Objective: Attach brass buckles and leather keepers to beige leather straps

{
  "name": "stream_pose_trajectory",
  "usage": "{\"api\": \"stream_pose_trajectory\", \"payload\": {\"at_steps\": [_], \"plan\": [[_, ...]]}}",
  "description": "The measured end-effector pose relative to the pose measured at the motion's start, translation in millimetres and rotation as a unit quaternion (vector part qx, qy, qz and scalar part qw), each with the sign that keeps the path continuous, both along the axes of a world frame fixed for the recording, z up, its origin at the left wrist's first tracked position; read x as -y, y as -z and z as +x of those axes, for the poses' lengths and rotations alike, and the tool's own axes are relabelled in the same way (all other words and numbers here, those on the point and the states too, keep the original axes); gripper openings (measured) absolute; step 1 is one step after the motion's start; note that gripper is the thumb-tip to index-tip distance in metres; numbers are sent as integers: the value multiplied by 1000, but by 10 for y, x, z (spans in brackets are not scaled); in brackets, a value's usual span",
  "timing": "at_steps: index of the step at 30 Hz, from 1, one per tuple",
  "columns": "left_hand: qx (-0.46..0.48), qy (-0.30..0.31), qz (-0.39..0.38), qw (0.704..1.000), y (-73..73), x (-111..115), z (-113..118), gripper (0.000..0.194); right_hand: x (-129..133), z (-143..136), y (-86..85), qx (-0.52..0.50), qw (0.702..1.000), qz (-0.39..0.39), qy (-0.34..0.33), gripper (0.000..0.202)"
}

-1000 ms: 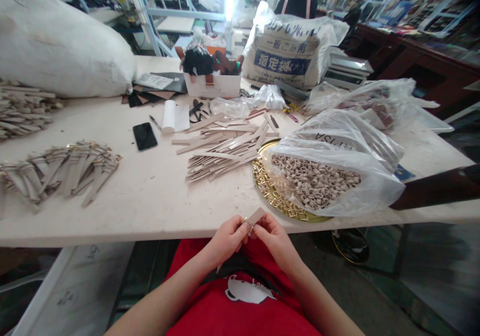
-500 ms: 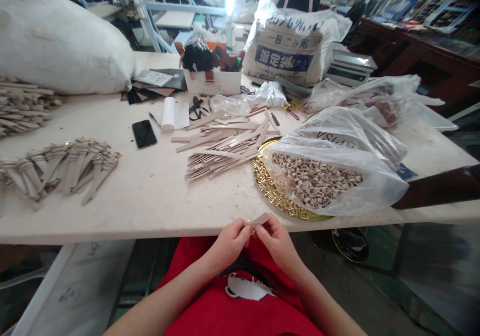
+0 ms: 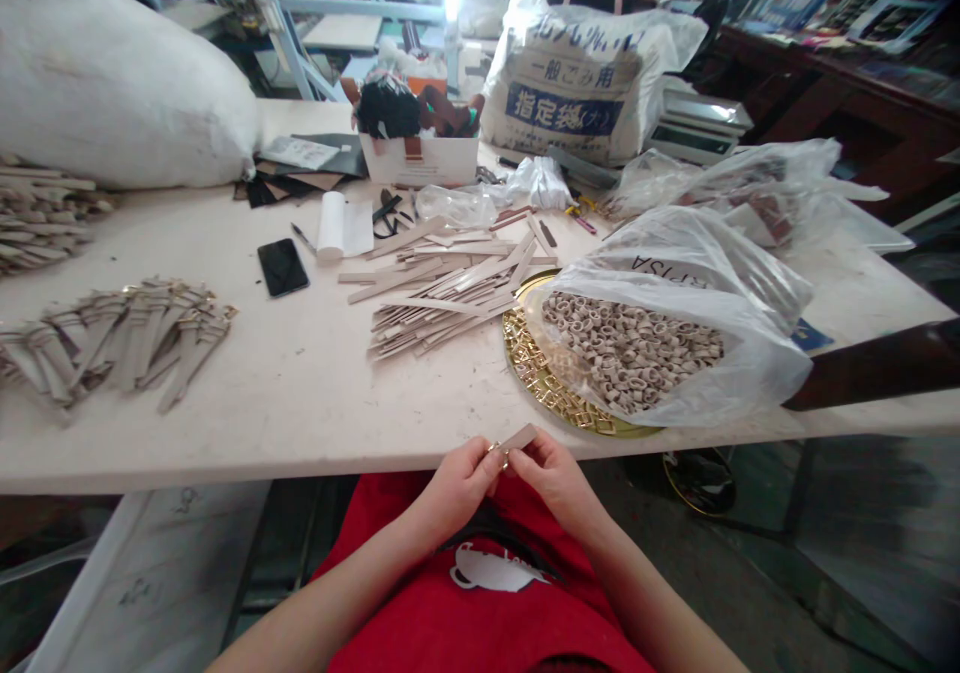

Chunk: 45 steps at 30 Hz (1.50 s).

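Close together at the table's front edge, my left hand (image 3: 471,473) pinches a small gold buckle (image 3: 495,450), and my right hand (image 3: 547,466) grips a short beige strap (image 3: 519,438) that meets the buckle. Fingers cover part of both pieces. Just beyond and to the right, a gold tray (image 3: 551,393) holds many gold buckles. A clear plastic bag full of small beige loops (image 3: 637,353) rests on it. Loose beige strips (image 3: 450,293) lie mid-table. At the left is a pile of straps with buckles fitted (image 3: 150,333).
On the table (image 3: 300,393) are a phone (image 3: 283,267), a white roll (image 3: 331,225) and a white box (image 3: 420,161) of dark scraps. Large sacks stand behind, one white (image 3: 120,83), one printed (image 3: 577,83). A person stands beyond the printed sack. More strips lie far left.
The camera view has shifted slightly, so the table items sit a little further left and higher. Both hands keep nearly the same pose on the buckle and strap.
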<state>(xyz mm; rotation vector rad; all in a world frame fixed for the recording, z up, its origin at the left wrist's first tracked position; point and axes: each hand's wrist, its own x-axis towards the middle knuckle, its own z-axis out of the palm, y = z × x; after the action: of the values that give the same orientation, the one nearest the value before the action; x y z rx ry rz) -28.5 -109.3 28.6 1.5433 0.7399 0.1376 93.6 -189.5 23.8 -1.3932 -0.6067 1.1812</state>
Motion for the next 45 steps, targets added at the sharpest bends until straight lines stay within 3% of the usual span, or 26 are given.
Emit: {"api": "stream_pose_trajectory", "payload": {"at_steps": [7, 16, 19, 22, 24, 26, 28, 29, 31, 33, 34, 37, 39, 41, 45], "plan": [[-52, -11, 79, 995, -64, 1, 24, 27, 24, -15, 36, 91, 996, 2, 22, 13], [-32, -2, 41, 999, 11, -137, 27, 34, -4, -16, -39, 172, 985, 8, 10, 15], [7, -2, 5, 1000, -18, -206, 102, 30, -4, 84, -92, 162, 985, 32, -48, 15], [12, 53, 11, 998, -65, -226, 162, 32, 5, 404, -153, 210, 972, 19, -108, 18], [-6, 61, 29, 998, -75, -217, 191, 27, -7, 714, -161, 326, 944, -18, -51, 18], [-13, 33, 46, 998, -65, -198, 217, 26, -42, 1022, -127, 491, 865, -93, 41, 14], [-6, 16, 49, 999, -51, -177, 238, 26, -94, 1254, -63, 611, 769, -178, 69, 10], [-2, 19, 43, 999, -46, -169, 244, 27, -120, 1329, -30, 642, 736, -205, 70, 8], [1, 33, 25, 999, -46, -160, 246, 28, -160, 1396, 18, 666, 708, -226, 65, 8], [0, 30, 23, 999, -60, -167, 245, 28, -176, 1360, 22, 651, 731, -193, 74, 11], [1, 20, 32, 999, -74, -176, 250, 28, -175, 1309, 4, 622, 762, -162, 79, 12], [19, -28, 63, 997, -130, -215, 304, 27, -158, 1052, -101, 404, 912, -50, 56, 20], [34, -54, 68, 996, -166, -238, 362, 28, -150, 846, -177, 228, 973, -9, 20, 24], [39, -55, 71, 995, -191, -252, 401, 28, -149, 671, -221, 121, 993, 11, 12, 24], [5, -9, 84, 996, -227, -278, 358, 27, -156, 501, -195, 54, 997, 29, 43, 25]]}}
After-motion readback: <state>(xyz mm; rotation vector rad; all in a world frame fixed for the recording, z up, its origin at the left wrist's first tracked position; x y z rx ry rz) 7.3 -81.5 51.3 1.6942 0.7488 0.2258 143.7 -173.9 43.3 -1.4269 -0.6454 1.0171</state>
